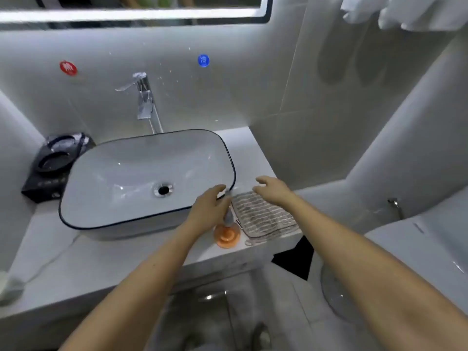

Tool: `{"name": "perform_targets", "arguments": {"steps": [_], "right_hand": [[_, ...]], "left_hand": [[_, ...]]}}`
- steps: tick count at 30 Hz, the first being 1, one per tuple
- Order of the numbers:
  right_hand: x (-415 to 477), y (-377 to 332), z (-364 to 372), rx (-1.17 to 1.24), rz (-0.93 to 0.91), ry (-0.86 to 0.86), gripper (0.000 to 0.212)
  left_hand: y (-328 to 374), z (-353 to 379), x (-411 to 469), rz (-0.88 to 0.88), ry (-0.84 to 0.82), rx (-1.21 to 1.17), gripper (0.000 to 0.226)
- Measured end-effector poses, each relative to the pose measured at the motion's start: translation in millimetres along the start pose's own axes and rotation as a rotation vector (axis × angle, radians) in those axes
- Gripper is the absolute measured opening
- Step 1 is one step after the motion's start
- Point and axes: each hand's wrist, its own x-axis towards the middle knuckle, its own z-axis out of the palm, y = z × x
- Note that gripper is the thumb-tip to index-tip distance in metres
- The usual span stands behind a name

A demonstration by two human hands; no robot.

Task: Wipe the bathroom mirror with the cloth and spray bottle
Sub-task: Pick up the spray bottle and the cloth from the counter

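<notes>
Task looks barely started. The wall mirror with the lit strip along its lower edge (136, 13) is only a sliver at the top of the view; no wipe marks or spray film can be judged from here. Both tools sit on the pale marble-look tabletop (106, 264), neither lifted.

The spray bottle with orange translucent body and grey nozzle head (227, 231) stands upright just right of the white rectangular basin with thin dark rim (147, 178), near the tabletop's front edge. The person's left hand (209, 211) is against the bottle's neck, fingers curled loosely; contact is likely, but whether the grip has closed can't be told from this angle. Trigger and nozzle direction are too blurred to read.

The grey-and-white ribbed cloth (264, 216) lies flat and spread out just right of the bottle, at the tabletop's right end, one corner close to the edge. The right hand (272, 190) hovers over its far edge, fingers spread, gripping nothing.

Cloth looks dry, thin and limp; should bunch easily on pickup. Bottle is small and narrow-necked, liquid level unreadable.

Left to do, judging by layout: secure both items, raise them to the mirror, spray, wipe. Effectively everything.

Chrome tap (144, 97) above the basin is off, no water running.
</notes>
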Motion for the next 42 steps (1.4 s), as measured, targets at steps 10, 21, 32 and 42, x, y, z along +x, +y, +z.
{"name": "perform_targets", "arguments": {"steps": [10,21,32,42], "right_hand": [[5.2,78.9,5.6,-0.114,-0.020,-0.166,0.051],[37.7,113.7,18.4,-0.167,0.001,-0.072,0.057],[73.2,135.2,17.3,-0.068,0.239,0.070,0.063],[81.6,131.5,7.2,0.230,0.330,0.041,0.034]], "left_hand": [[-8.1,65.5,-23.5,-0.185,0.329,-0.301,0.043],[-5.3,77.7,5.3,-0.299,0.354,-0.499,0.038],[-17.3,89.6,21.4,-0.323,0.344,-0.623,0.052],[-5.0,101.1,28.2,-0.261,0.339,-0.505,0.021]]}}
